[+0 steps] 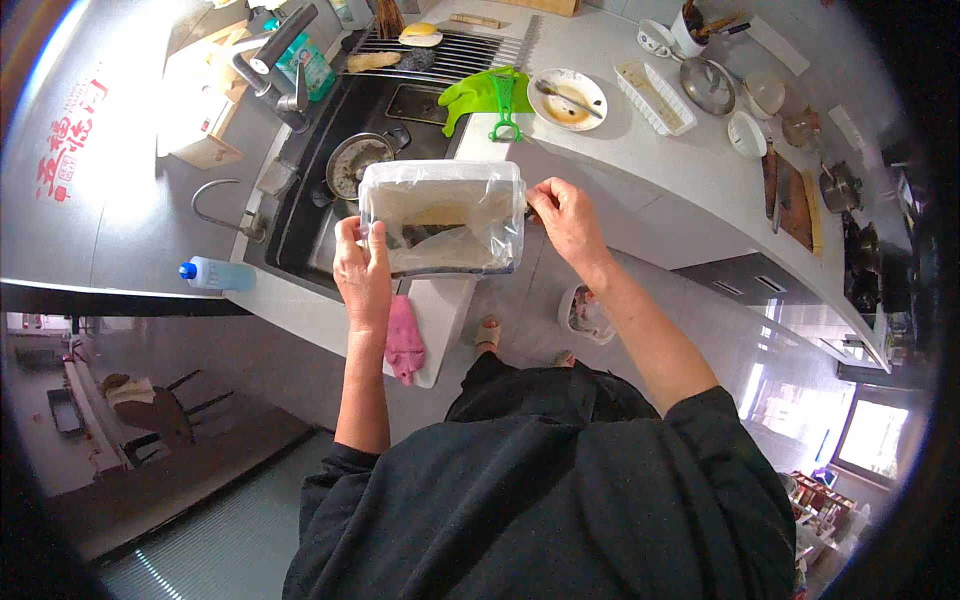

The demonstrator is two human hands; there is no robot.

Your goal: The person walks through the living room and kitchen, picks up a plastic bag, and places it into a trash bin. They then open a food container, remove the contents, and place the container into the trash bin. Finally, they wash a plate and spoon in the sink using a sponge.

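Note:
A clear plastic bin (442, 171), lined with a thin transparent bag (495, 244), is held up in front of me beside the sink. My left hand (361, 259) grips its left side, with the thumb along the wall. At the right rim, my right hand (561, 214) pinches the edge, where a small dark piece shows under the fingers; whether that is bag or bin I cannot tell. Some of the black sink (307, 217) shows through and around the bin. Behind it, a used pot (360, 161) sits in the basin.
Green rubber gloves (480, 94) and a green peeler (504, 112) lie at the sink's edge, near a soiled plate (566, 99) and a white tray (655, 97). A pink cloth (406, 341) and a blue-capped bottle (217, 274) rest left. A waste container (587, 315) stands on the floor.

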